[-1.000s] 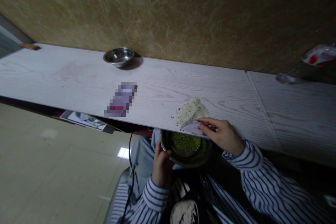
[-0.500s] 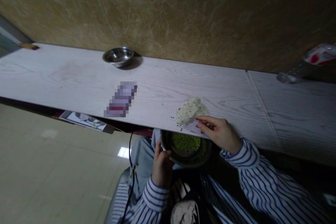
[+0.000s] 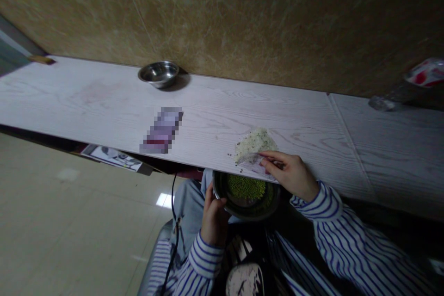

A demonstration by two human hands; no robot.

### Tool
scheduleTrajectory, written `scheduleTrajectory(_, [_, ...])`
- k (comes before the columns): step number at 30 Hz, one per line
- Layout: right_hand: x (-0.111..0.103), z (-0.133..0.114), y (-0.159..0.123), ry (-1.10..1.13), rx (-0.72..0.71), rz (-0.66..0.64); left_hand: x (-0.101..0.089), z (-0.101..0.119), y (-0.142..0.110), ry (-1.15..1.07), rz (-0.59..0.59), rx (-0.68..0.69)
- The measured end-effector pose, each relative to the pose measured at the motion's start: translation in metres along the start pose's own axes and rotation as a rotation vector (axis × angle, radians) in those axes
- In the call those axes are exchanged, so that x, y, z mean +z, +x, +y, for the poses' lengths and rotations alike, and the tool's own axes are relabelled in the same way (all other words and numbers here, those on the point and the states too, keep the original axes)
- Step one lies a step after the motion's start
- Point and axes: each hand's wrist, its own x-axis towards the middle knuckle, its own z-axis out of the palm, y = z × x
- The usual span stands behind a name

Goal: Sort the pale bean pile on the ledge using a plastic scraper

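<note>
My left hand (image 3: 215, 219) grips the left rim of a metal bowl (image 3: 255, 215), which is tucked partly under the table's front edge above my lap. Green mung beans (image 3: 246, 187) lie inside it. On the table by the edge is a pile of white, rice-like grains (image 3: 255, 141) mixed with dark green bits, a few of them scattered to its left. At the pile's near side my right hand (image 3: 291, 173) pinches a thin, clear piece of plastic (image 3: 252, 161). Whether that plastic is a bag or a flat sheet I cannot tell.
A small steel bowl (image 3: 158, 75) stands against the marbled wall. A pixelated, phone-shaped object (image 3: 162, 130) lies left of the pile. At the far right a clear plastic bottle (image 3: 416, 81) with a red and white label rests by the wall. A black cable (image 3: 176, 236) hangs on the left.
The view has shifted slightly. My right hand and the clear plastic have barely moved against the pile, and my left hand stays on the bowl.
</note>
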Motion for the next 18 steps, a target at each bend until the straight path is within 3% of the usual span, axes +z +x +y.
scheduleTrajectory(18, [-0.0027, 0.0046, 0.0038, -0.019, 0.001, 0.042, -0.0017, 0.0009, 0.0013, 0.011, -0.004, -0.009])
